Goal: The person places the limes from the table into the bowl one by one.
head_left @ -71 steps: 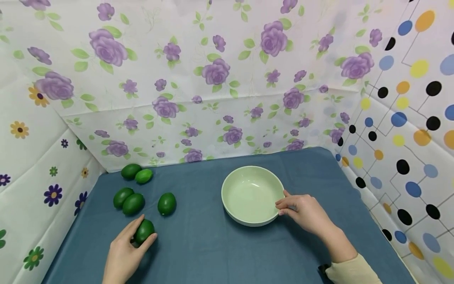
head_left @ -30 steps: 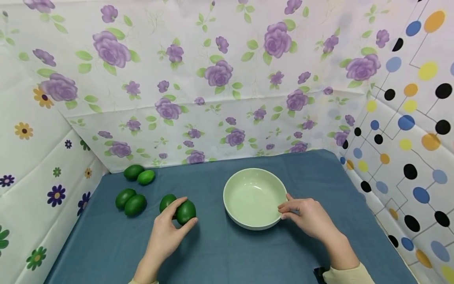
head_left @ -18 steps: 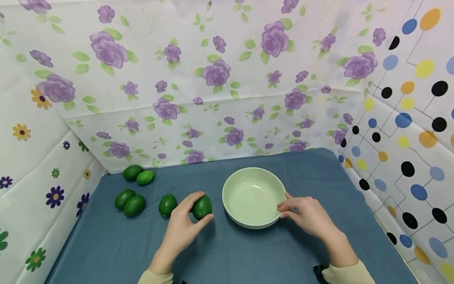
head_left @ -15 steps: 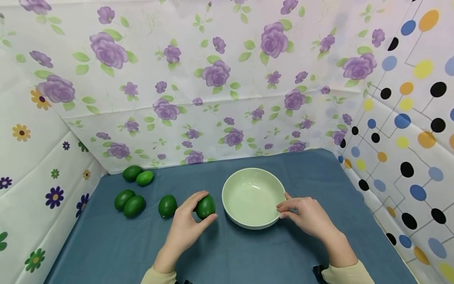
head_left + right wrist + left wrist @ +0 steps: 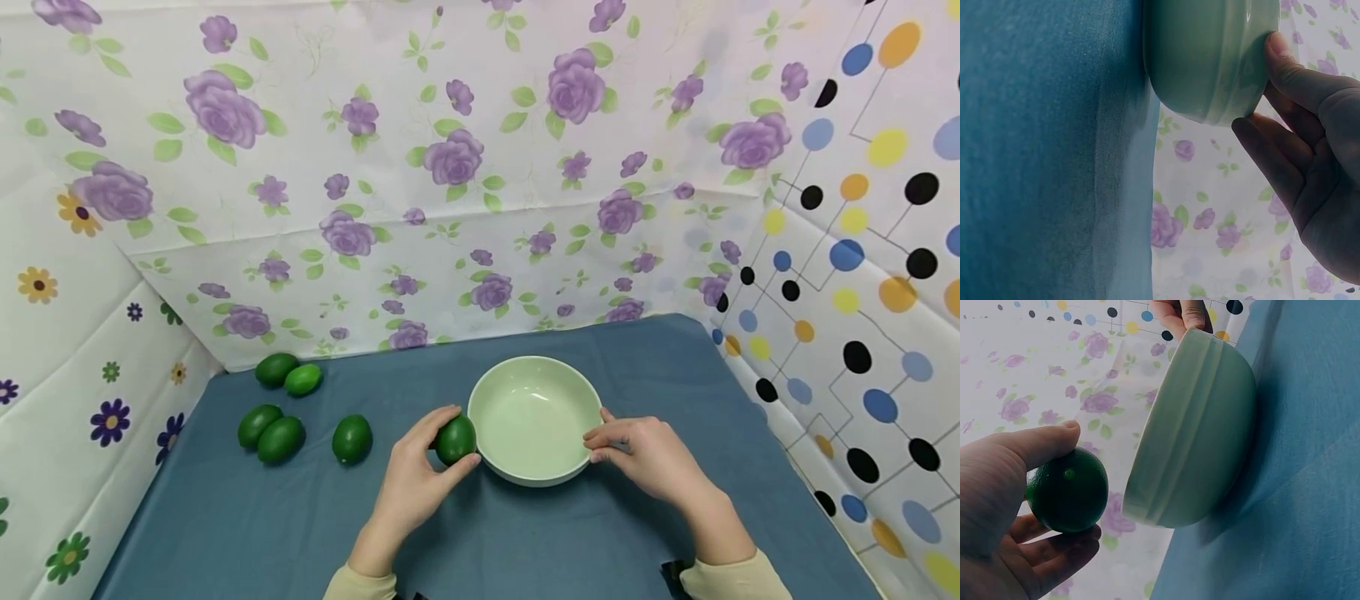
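Observation:
My left hand [image 5: 416, 483] holds a dark green lime [image 5: 455, 440] between thumb and fingers, just left of the bowl's rim in the head view. The left wrist view shows this lime [image 5: 1067, 490] off the cloth, with a gap between it and the bowl [image 5: 1194, 431]. The pale green bowl [image 5: 534, 421] stands upright, with nothing inside it. At its right side my right hand [image 5: 648, 454] pinches the rim; in the right wrist view the thumb [image 5: 1282, 53] lies at the rim of the bowl [image 5: 1213, 56] and a fingertip touches its outer wall.
One dark green lime [image 5: 352, 439] lies left of my left hand. Farther left is a touching pair of dark limes [image 5: 281, 440]. Behind them, a dark lime [image 5: 276, 369] lies beside a smaller bright lime [image 5: 303, 380]. Patterned sheets [image 5: 420, 275] enclose the blue cloth [image 5: 300, 533] on three sides.
My left hand has taken the front dark lime from the left and carried it rightward, past another lime, to the bowl's left side. The right hand and the bowl have stayed in place.

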Motion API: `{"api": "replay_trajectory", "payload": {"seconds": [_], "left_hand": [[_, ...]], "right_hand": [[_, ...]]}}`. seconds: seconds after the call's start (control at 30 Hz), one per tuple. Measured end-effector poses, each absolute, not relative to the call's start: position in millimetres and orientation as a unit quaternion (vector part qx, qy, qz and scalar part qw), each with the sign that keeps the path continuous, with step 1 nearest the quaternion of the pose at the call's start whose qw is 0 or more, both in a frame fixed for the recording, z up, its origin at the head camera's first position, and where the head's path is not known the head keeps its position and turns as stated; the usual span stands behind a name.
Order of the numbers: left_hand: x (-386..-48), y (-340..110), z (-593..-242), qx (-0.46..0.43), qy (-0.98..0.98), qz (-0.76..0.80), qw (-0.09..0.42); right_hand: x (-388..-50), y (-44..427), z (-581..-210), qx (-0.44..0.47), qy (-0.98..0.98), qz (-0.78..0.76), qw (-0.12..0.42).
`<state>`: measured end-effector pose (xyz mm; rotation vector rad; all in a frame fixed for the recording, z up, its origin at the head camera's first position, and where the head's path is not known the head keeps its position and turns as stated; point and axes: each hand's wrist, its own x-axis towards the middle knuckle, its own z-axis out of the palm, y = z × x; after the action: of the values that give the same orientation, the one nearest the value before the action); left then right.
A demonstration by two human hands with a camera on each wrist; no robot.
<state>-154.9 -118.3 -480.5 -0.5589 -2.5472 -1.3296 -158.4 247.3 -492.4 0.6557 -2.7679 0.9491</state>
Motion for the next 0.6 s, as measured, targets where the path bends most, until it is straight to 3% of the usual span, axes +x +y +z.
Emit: {"api": "replay_trajectory", "payload": {"seconds": [0.6], "left_hand": [[-155.4, -114.0, -484.8, -0.191, -0.857, -0.468, 0.105]], "right_hand": [[-159.1, 246.3, -491.7, 0.215, -0.922, 0.315, 0.067]]}}
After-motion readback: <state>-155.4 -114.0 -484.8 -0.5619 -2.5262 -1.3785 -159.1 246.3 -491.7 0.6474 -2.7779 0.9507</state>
